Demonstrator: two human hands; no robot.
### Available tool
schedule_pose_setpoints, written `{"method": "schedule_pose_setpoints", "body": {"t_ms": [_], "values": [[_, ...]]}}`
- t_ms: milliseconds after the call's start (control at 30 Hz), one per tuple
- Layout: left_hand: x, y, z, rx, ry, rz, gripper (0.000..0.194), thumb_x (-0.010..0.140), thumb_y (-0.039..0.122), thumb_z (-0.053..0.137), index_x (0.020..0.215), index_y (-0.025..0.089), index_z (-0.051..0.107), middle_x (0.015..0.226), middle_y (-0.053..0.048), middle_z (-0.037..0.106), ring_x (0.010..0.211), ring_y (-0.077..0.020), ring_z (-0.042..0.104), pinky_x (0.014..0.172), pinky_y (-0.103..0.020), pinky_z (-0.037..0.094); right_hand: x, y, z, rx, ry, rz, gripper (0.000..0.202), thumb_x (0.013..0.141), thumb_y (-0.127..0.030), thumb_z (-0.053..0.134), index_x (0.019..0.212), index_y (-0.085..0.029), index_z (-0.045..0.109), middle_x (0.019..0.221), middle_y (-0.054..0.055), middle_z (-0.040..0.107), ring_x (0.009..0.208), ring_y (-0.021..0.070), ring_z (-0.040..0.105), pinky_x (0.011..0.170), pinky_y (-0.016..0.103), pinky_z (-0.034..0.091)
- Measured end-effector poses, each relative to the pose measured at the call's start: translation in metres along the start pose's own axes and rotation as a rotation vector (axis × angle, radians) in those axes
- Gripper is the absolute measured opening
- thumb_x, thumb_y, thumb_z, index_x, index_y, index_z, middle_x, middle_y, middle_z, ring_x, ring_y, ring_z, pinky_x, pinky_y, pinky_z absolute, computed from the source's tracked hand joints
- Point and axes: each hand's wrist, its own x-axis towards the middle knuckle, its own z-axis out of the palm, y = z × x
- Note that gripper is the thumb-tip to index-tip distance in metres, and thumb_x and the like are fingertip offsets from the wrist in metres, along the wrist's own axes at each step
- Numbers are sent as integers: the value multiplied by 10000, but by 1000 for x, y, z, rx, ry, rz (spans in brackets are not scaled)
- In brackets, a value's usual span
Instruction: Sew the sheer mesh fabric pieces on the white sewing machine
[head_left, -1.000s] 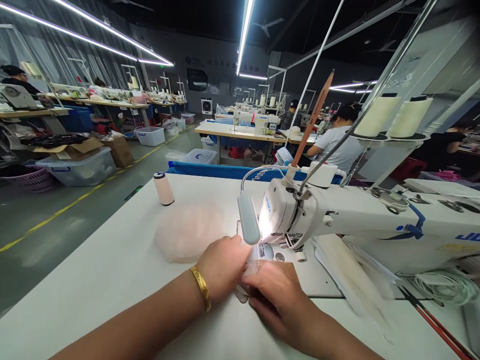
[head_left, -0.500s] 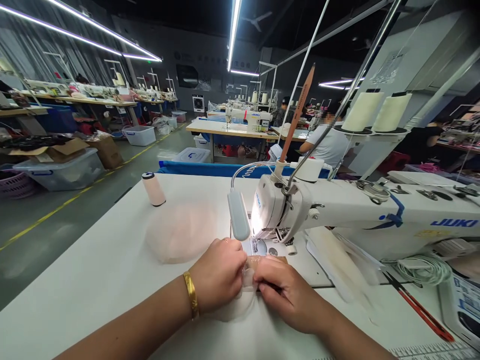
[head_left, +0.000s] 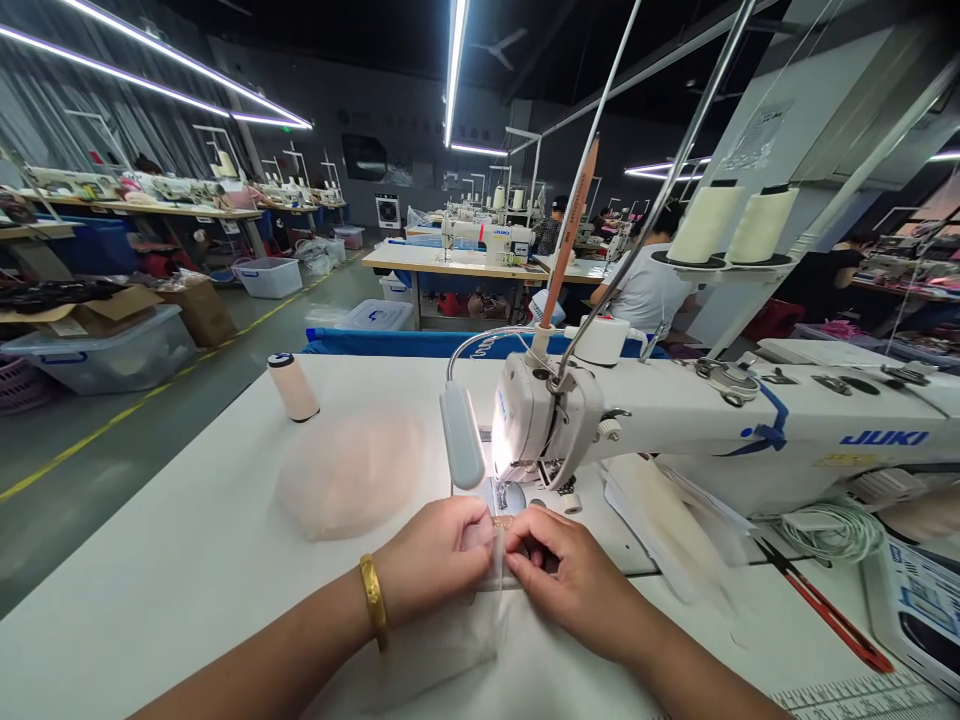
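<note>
Both my hands are just in front of the needle area of a white sewing machine (head_left: 645, 410). My left hand (head_left: 442, 550), with a gold bracelet at the wrist, is closed on sheer white fabric (head_left: 457, 645). Opposite it, my right hand (head_left: 566, 565) pinches the same fabric with thumb and forefinger. The fabric hangs down between them toward the table's front edge. A small tan strip (head_left: 502, 522) shows between the fingertips. The machine's lamp (head_left: 461, 437) stands above my left hand.
On the white table (head_left: 187, 530) are a peach thread spool (head_left: 293, 387) and sheer peach fabric (head_left: 352, 475) at left. To the right lie pale fabric pieces (head_left: 667, 510), red-handled scissors (head_left: 832, 615), a coiled cable (head_left: 832, 530) and a ruler (head_left: 862, 697). A person (head_left: 649, 285) sits beyond.
My hands have shifted slightly and changed their hold on the sheer fabric. More of it now hangs below them. The whole view has shifted a little.
</note>
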Motion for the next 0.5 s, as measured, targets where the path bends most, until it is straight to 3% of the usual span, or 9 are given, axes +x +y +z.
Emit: {"method": "schedule_pose_setpoints", "body": {"t_ms": [133,333,500], "values": [[3,-1,6,-42,13,-32,313,768,405,550,638,223,332,644,62,341,636,-129,327,560,-263,252,0,-1,-1,53,17,91,54,992,-282,556,966,-247,587,834,-17,596,769,176,542,688,291,424],[7,-5,9,-95,10,-31,315,789,470,514,633,211,426,679,39,420,670,-146,386,596,-272,292,-2,2,-3,184,56,185,157,999,-353,582,1090,-230,615,906,13,616,829,195,573,755,315,481],[6,-3,10,-97,11,-1,376,825,493,535,610,212,408,646,49,371,643,-137,352,583,-270,262,0,2,-2,228,50,184,183,1007,-374,567,1046,-217,651,900,23,635,818,196,586,720,301,467]]}}
